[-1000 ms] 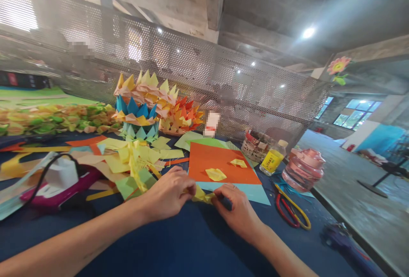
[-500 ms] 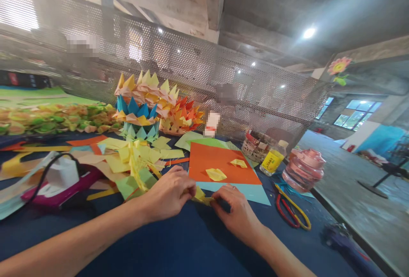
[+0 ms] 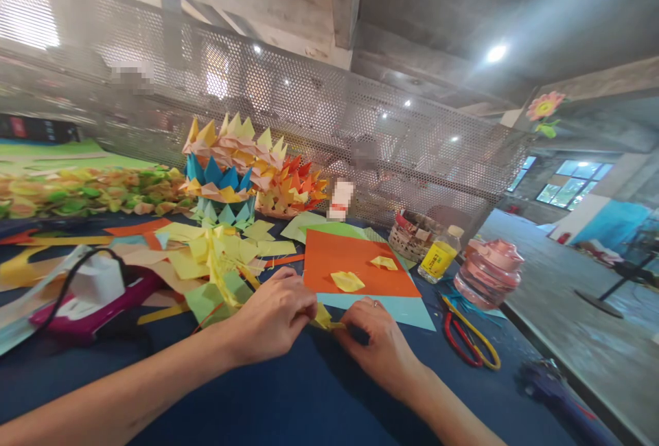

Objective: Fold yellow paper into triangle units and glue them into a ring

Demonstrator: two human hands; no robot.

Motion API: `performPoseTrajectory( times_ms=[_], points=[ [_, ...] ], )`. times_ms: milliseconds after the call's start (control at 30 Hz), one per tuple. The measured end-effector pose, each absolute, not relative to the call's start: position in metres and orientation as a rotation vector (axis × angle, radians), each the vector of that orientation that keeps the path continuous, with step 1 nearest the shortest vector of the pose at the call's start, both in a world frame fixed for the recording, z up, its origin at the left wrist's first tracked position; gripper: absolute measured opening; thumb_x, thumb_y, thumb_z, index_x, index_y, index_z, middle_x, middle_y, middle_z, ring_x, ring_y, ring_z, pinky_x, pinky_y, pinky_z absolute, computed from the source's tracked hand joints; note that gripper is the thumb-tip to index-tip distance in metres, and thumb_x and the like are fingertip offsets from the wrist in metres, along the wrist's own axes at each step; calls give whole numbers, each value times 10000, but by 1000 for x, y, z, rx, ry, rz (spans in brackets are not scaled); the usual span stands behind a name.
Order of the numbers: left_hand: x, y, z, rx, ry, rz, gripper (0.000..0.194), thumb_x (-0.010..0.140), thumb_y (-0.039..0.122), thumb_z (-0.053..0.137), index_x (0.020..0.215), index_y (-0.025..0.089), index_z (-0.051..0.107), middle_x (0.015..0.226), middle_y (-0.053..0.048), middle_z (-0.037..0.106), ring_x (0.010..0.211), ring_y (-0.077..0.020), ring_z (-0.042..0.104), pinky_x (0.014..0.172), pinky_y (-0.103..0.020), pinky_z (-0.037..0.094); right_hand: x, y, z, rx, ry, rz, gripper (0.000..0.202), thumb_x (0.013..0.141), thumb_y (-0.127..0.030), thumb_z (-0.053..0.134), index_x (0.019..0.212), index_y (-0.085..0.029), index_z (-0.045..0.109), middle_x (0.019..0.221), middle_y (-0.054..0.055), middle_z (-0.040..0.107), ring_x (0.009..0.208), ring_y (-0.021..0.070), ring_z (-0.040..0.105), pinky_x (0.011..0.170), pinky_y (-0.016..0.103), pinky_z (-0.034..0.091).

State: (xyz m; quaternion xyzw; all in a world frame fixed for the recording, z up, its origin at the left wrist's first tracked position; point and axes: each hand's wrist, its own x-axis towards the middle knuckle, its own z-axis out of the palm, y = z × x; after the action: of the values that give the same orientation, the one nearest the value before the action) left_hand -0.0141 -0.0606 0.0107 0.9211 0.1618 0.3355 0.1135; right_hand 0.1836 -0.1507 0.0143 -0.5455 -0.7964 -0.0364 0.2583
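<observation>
Between my two hands is a small piece of yellow paper (image 3: 322, 317), held low over the dark blue tabletop. My left hand (image 3: 282, 310) pinches its left end, with thumb and fingers closed. At its right end my right hand (image 3: 375, 336) grips it between thumb and fingertips. My fingers cover both ends, so its full shape is hidden. Just beyond lies an orange sheet (image 3: 329, 254) with two folded yellow paper pieces (image 3: 348, 282) on it. A light blue sheet (image 3: 399, 309) sticks out from under the orange one.
Scissors (image 3: 472, 343), a yellow-labelled bottle (image 3: 441, 255) and a pink bottle (image 3: 488, 273) stand or lie to the right. Left are yellow paper scraps (image 3: 190, 264) and a magenta power strip (image 3: 97, 312). Folded paper crowns (image 3: 221, 175) stand behind, before a perforated metal screen (image 3: 319, 123).
Both hands stay almost where they were, still holding the yellow paper. My right hand has shifted very slightly, and the view has moved a little.
</observation>
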Motion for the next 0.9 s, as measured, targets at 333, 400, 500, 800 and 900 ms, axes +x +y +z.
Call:
performPoseTrajectory(
  times_ms=[333,400,500,800,900],
  points=[
    [-16,-67,12,2779,399,1072,160,782,51,495,685,174,525,636,27,549,649,-126,470,818,-332,330,185,-149,14,-1484,-2140,-207,192,771,-236,715,623,-188,603,621,-21,619,652,123,560,662,254,371],
    [-16,-67,11,2799,398,1070,158,794,62,495,687,174,525,637,25,544,659,-129,470,823,-335,330,185,-150,13,-1480,-2145,-231,197,783,-247,704,624,-189,603,619,-22,617,652,121,560,664,254,373],
    [-16,-68,11,2811,394,1079,160,805,69,494,691,176,529,641,25,544,665,-129,471,840,-340,327,185,-150,12,-1487,-2159,-265,190,785,-261,703,640,-189,603,627,-22,617,652,121,559,664,261,370],
    [-16,-70,14,2813,377,1115,165,814,67,484,696,172,533,650,21,544,676,-130,472,829,-337,336,184,-152,17,-1446,-2119,-354,94,814,-266,672,761,-194,645,676,7,651,687,163,567,681,291,389],
    [-15,-71,16,2809,371,1146,167,819,63,475,712,171,544,657,16,547,678,-132,477,826,-336,341,184,-152,17,-1424,-2069,-363,207,805,-246,680,999,-187,636,731,21,669,736,187,584,721,307,420]
  ],
)
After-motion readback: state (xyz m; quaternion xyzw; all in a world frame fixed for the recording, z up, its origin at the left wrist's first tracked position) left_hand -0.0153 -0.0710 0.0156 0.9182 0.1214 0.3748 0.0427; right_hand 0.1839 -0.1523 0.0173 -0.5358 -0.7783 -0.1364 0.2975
